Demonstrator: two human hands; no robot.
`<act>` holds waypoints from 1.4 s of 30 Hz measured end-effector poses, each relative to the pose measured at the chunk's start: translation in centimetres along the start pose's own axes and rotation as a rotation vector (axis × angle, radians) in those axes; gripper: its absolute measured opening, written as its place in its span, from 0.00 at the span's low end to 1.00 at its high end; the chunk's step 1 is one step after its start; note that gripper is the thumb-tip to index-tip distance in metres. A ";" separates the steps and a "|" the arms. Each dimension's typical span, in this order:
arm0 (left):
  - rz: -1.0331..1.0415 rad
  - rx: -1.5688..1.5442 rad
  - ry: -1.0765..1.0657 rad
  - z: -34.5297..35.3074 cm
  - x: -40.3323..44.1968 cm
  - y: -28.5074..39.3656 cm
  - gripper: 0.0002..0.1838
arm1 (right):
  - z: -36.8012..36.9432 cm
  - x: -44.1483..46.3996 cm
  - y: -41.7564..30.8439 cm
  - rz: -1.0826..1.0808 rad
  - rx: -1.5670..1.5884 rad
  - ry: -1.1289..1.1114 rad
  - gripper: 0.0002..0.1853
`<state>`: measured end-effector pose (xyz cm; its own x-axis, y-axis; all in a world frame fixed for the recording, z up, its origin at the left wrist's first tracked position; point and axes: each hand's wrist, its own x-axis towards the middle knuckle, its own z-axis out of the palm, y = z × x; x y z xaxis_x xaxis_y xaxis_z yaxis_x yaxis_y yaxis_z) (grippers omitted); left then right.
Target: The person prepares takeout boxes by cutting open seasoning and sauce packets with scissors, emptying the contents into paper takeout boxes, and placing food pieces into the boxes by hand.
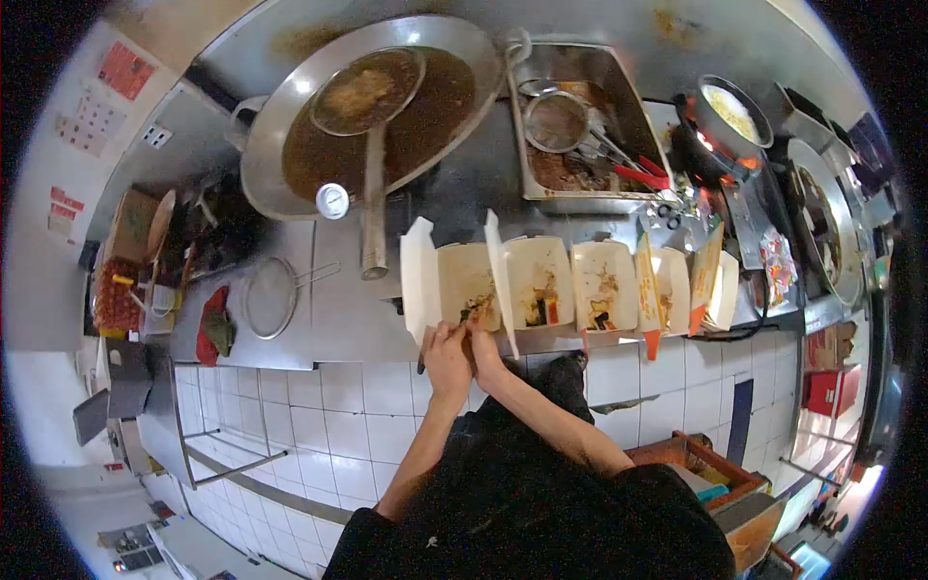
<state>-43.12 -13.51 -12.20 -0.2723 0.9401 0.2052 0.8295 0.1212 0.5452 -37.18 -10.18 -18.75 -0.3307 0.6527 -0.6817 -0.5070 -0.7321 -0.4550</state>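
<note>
Left hand [447,363] and right hand [485,356] were held close together at the leftmost carton [457,269], by the front edge of the counter [353,333]. Either grip: couldn't be determined.

Stainless counter [348,333], smooth grey metal, carries everything. Landmark: large wok [253,184], at counter's back edge; its base out of sight. Right of wok: rectangular steel tray [590,200], lying flat. Front-right of wok: row of white food boxes [606,253], side by side along near edge, lids up. Front-left of wok: round mesh strainer [269,298], flat; red-and-green cloth-like item [215,329] just beside it, farther left.
</note>
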 end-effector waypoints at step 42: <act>-0.408 0.016 -0.730 -0.8 7.6 -1.3 0.17 | -0.2 -2.0 -2.5 -0.005 -0.009 -0.234 0.15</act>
<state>-46.64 -6.76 -10.66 -0.1726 0.7910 -0.5870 0.7428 0.4959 0.4498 -35.11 -9.71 -16.32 -0.5043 0.6827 -0.5287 -0.5023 -0.7300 -0.4635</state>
